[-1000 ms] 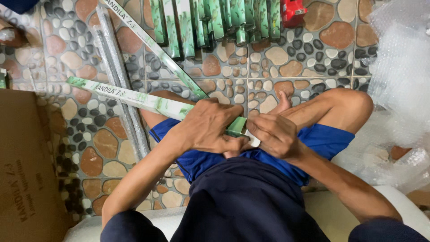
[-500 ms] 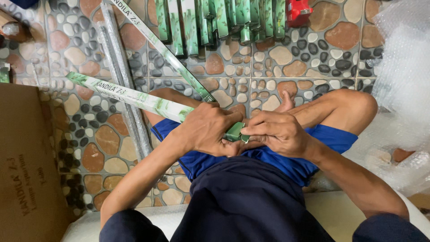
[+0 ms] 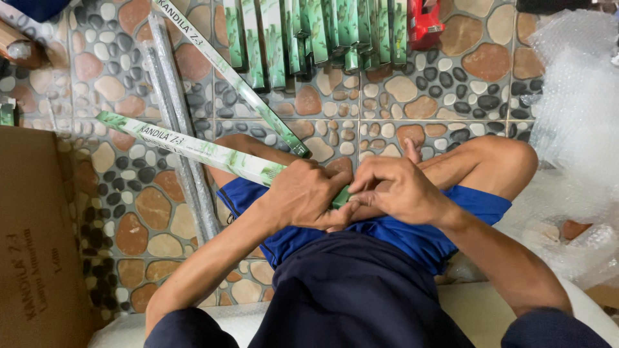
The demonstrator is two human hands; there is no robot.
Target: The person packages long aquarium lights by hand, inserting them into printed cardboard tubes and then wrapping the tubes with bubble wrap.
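Over lap, both hands (image 3: 348, 193) grip slim cardboard box (image 3: 193, 147).

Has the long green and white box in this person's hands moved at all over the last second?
Barely. The long box keeps about the same slant across the pebble floor, gripped by the left hand and right hand.

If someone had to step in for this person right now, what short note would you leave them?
Left hand: gripped around the near end of a long, slim green-and-white box, which slants up to the left over the pebble-pattern floor.
Right hand: fingertips pinching that box's end, at the flap.
Nearby: a second long box lies on the floor, a row of matching boxes sits at the top, grey tubes to the left, a cardboard carton, bubble wrap on the right.
Done: box in hand. Left: its end looks not yet finished.
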